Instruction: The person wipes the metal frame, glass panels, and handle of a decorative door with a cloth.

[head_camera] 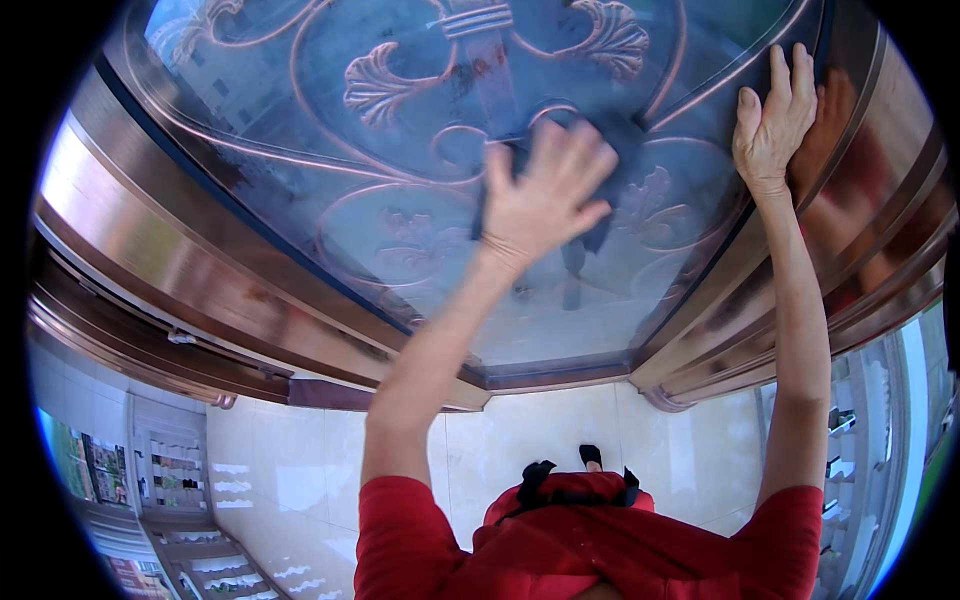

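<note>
Before me is a glass door panel (525, 330) with copper-coloured scrollwork (375, 82) of curls and leaf shapes. My left hand (544, 187), blurred by motion, lies with fingers spread over a dark cloth (600, 236) against the lower middle of this panel. The palm and fingers hide most of the cloth. On the right, my right hand (778, 124) rests with straight fingers at the border between the glass and the polished copper-coloured frame (862, 150). Nothing shows in its grasp, and the frame mirrors its fingers.
Another stretch of wide metal frame (187, 247) runs along the left side, with a small metal fitting (181, 337) on it. Pale glossy tiles (300, 465) cover the floor below. White balustrades (172, 480) border both sides. A black shoe (590, 454) stands on the floor.
</note>
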The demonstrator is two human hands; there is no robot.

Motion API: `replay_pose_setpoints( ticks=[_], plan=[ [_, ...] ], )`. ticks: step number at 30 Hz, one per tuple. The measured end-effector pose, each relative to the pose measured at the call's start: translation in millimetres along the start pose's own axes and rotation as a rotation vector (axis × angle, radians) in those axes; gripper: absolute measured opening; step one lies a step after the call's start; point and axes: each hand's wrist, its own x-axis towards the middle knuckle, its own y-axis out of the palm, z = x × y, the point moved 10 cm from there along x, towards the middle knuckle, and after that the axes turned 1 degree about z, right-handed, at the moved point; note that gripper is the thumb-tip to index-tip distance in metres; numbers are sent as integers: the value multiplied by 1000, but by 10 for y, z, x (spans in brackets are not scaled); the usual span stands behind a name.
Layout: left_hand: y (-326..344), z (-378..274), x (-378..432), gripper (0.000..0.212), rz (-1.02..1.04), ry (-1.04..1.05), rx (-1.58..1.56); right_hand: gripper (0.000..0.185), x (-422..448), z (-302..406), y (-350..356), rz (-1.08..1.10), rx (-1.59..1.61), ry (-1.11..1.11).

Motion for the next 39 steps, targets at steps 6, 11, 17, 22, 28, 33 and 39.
replay_pose_setpoints(
  ticks=[6,11,17,22,28,33,39],
  plan=[
    [-822,1959,-199,85,-329,-572,30,53,13,-23,-45,5,-27,6],
    [-612,1706,-506,85,-293,-538,45,54,39,51,-43,-3,-31,17],
    [-696,821,601,75,-227,-34,-17,53,33,55,-19,22,-24,29],
    [-1419,1807,1057,73,-485,-335,143,54,58,69,-27,33,-29,19],
    [-1227,2273,208,76,-457,-529,46,56,62,58,-40,34,-39,42],
    [-284,1523,-1161,88,-105,-623,-49,56,56,60,-55,26,-54,19],
    [-28,1002,-1021,91,-18,-521,-104,54,54,103,-27,25,-65,5]
  ],
)
